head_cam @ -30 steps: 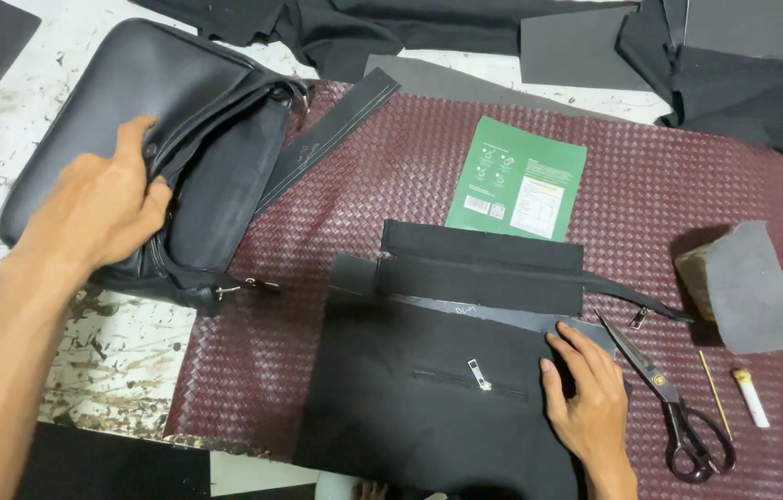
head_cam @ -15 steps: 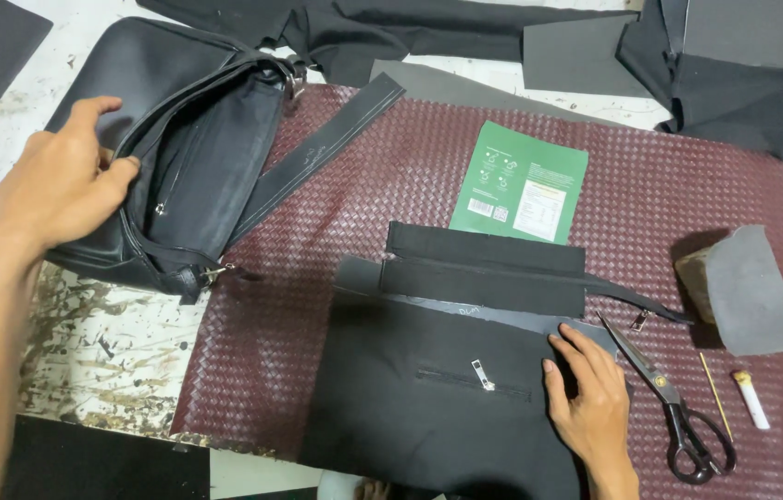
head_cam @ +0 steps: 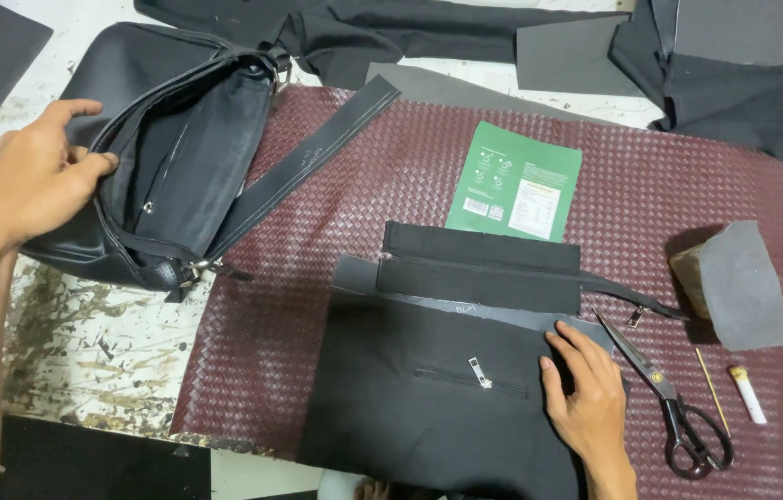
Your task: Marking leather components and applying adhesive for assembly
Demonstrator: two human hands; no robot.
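My left hand (head_cam: 30,181) grips the edge of a black leather shoulder bag (head_cam: 164,148) at the upper left and pulls its mouth apart, so the dark lining shows. The bag's strap (head_cam: 303,176) runs diagonally onto the maroon woven mat (head_cam: 336,306). My right hand (head_cam: 586,389) lies flat, fingers spread, on the right edge of a black fabric panel with a zipper (head_cam: 438,389). Above that panel lie black fabric strips (head_cam: 479,268).
Black-handled scissors (head_cam: 674,407) lie just right of my right hand, with a thin stick (head_cam: 712,378) and a small white tube (head_cam: 747,393) beyond. A grey wrapped block (head_cam: 734,282) and a green packet (head_cam: 514,181) sit on the mat. Dark cloth pieces (head_cam: 734,74) line the far edge.
My left hand has slid from the bag's top to its left edge and spread the opening wider. The bag has shifted up and left. My right hand has stayed put.
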